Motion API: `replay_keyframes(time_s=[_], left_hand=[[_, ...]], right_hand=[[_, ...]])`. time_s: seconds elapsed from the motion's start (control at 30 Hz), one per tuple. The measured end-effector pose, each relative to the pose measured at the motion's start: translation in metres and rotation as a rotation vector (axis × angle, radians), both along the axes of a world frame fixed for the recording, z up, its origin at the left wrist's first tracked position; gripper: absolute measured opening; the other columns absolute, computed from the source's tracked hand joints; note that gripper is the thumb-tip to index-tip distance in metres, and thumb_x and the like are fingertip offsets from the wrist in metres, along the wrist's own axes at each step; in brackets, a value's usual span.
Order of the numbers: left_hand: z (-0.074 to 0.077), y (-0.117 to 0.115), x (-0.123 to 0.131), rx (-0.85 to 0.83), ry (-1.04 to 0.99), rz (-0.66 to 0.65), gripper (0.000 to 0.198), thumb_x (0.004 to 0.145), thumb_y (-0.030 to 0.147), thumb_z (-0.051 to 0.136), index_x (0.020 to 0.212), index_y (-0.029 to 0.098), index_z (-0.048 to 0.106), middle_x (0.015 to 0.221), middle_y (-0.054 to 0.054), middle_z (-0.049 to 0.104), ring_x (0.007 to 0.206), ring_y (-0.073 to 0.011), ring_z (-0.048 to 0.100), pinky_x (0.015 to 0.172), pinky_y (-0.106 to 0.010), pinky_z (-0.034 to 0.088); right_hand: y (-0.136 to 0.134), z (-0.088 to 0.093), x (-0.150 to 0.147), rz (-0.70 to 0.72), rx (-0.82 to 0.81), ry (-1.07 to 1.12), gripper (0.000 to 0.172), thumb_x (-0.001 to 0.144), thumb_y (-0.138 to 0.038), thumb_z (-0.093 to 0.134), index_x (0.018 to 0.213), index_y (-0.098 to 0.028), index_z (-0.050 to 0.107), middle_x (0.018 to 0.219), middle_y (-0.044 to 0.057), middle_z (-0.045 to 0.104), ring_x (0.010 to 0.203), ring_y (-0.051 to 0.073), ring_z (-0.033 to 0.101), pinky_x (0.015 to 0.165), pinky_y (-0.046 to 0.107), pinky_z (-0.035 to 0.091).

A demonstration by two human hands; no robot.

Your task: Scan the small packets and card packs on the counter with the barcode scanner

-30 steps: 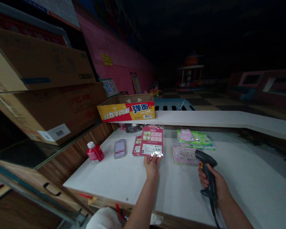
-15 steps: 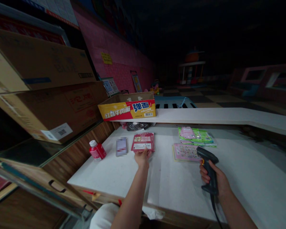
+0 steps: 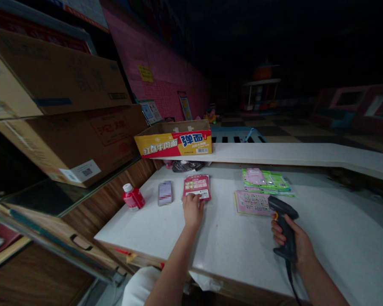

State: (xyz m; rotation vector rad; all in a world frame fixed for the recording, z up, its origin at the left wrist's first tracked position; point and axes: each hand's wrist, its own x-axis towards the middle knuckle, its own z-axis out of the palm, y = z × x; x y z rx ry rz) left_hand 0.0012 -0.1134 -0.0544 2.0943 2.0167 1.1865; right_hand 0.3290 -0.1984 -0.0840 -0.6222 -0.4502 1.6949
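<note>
We're pressing pink card pack (image 3: 197,188) flat on counter (image 3: 242,242) under open left hand (image 3: 193,211); right hand (image 3: 301,246) closing firmly around scanner (image 3: 282,210).

Pixelated card (image 3: 165,193) (unreadable), scanner cable (image 3: 289,272) cut off below, red packet (image 3: 197,187) partly under left hand (image 3: 192,211)

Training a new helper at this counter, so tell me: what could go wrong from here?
The cable of the barcode scanner in the right hand runs down over the counter edge and might snag. The left hand rests on a pink card pack near other printed items, so the scanner could read the wrong barcode. The red-capped bottle seems tipped over and could roll.
</note>
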Motion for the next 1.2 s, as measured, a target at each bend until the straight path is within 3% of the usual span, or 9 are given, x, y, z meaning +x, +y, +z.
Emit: replay_keyframes(time_s=[0.13,0.33,0.8,0.9,0.97,1.07,1.2], left_hand=[[-0.007,0.016,-0.004,-0.075,0.114,-0.112,0.034,0.078,0.017,0.066,0.111,0.026,0.070,0.126,-0.012,0.061,0.125,-0.0325,0.049,0.108,-0.054,0.032],[-0.020,0.026,-0.017,-0.076,0.111,-0.143,0.029,0.083,0.021,0.063,0.109,0.028,0.073,0.125,-0.011,0.064,0.128,-0.0328,0.049,0.111,-0.059,0.024],[-0.024,0.029,-0.018,-0.049,0.181,-0.141,0.031,0.088,0.026,0.058,0.117,0.030,0.068,0.130,-0.011,0.062,0.132,-0.0331,0.045,0.113,-0.064,0.014],[-0.021,0.028,-0.018,0.005,0.162,-0.165,0.031,0.088,0.028,0.057,0.117,0.028,0.067,0.131,-0.011,0.061,0.135,-0.0333,0.041,0.113,-0.063,0.017],[-0.017,0.025,-0.018,0.064,0.119,-0.187,0.030,0.088,0.028,0.055,0.115,0.026,0.067,0.130,-0.011,0.061,0.134,-0.0320,0.042,0.112,-0.057,0.026],[-0.010,0.019,-0.012,0.119,0.050,-0.233,0.028,0.089,0.028,0.052,0.110,0.025,0.069,0.120,-0.011,0.065,0.120,-0.0293,0.052,0.103,-0.047,0.040],[-0.008,0.015,0.019,0.057,-0.070,-0.321,0.024,0.087,0.023,0.052,0.100,0.022,0.072,0.099,-0.010,0.069,0.097,-0.0257,0.061,0.089,-0.040,0.047]], right_hand=[[-0.001,-0.001,0.000,-0.015,0.000,0.011,0.026,0.077,-0.039,0.073,0.089,-0.019,0.062,0.059,-0.003,0.049,0.040,0.007,0.039,0.035,0.018,0.036],[-0.001,-0.006,0.003,-0.003,0.004,0.024,0.025,0.081,-0.039,0.070,0.093,-0.019,0.062,0.061,-0.003,0.048,0.042,0.007,0.038,0.036,0.018,0.038],[-0.001,0.001,-0.005,-0.097,-0.038,0.033,0.025,0.078,-0.039,0.072,0.089,-0.020,0.060,0.059,-0.004,0.046,0.040,0.006,0.033,0.034,0.017,0.035],[0.001,0.002,-0.005,-0.106,-0.028,0.027,0.027,0.077,-0.040,0.073,0.087,-0.020,0.059,0.058,-0.005,0.045,0.039,0.006,0.032,0.033,0.017,0.034],[0.003,0.002,-0.006,-0.115,-0.015,0.020,0.028,0.076,-0.042,0.073,0.086,-0.021,0.058,0.058,-0.005,0.044,0.039,0.005,0.032,0.033,0.016,0.033],[0.005,0.001,-0.005,-0.124,0.003,0.030,0.027,0.077,-0.043,0.073,0.085,-0.022,0.057,0.058,-0.006,0.044,0.039,0.005,0.034,0.034,0.015,0.034],[0.009,0.001,-0.004,-0.127,-0.004,0.081,0.026,0.076,-0.041,0.074,0.084,-0.021,0.059,0.057,-0.006,0.045,0.039,0.005,0.036,0.034,0.015,0.036]])
